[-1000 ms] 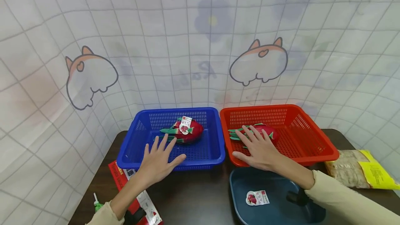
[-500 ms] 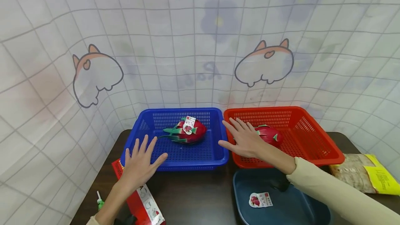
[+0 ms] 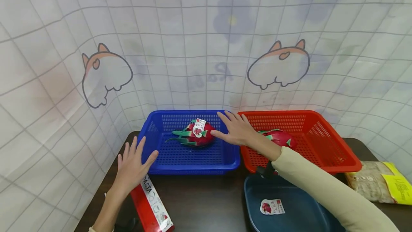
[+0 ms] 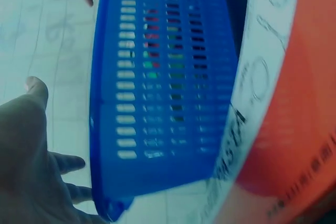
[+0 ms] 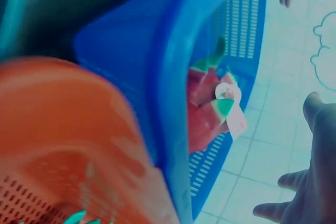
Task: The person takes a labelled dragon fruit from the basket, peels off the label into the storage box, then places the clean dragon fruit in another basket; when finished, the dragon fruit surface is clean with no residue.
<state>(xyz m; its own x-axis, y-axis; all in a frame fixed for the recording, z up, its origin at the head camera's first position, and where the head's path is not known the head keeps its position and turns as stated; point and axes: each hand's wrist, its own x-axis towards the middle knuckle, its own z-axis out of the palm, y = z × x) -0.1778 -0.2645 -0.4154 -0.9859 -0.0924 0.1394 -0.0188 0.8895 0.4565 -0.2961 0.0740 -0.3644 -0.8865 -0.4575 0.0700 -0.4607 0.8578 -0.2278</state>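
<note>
My right hand (image 3: 236,130), fingers spread, hovers where the two baskets meet, over the right rim of the blue basket (image 3: 193,160). Its thumb appears beside a dragon fruit (image 3: 207,137) with a white label, which lies in that basket. Nothing is in its grasp. To the left, my left hand (image 3: 132,167) floats near the blue basket's left side with fingers extended, holding nothing. Another dragon fruit (image 3: 283,138) lies in the red basket (image 3: 317,155), partly hidden by my right forearm. In the right wrist view, the labelled dragon fruit (image 5: 205,114) shows inside the blue basket.
A dark blue tub (image 3: 296,214) in front of the red basket holds a small label card (image 3: 275,207). A red pasta box (image 3: 146,207) lies below my left hand. A bag with a yellow label (image 3: 370,182) sits at far right. A patterned cloth hangs behind.
My right hand has moved left, from above the fruit in the red basket to the blue basket's right edge. My left hand has drawn leftward from the blue basket. The view has shifted slightly.
</note>
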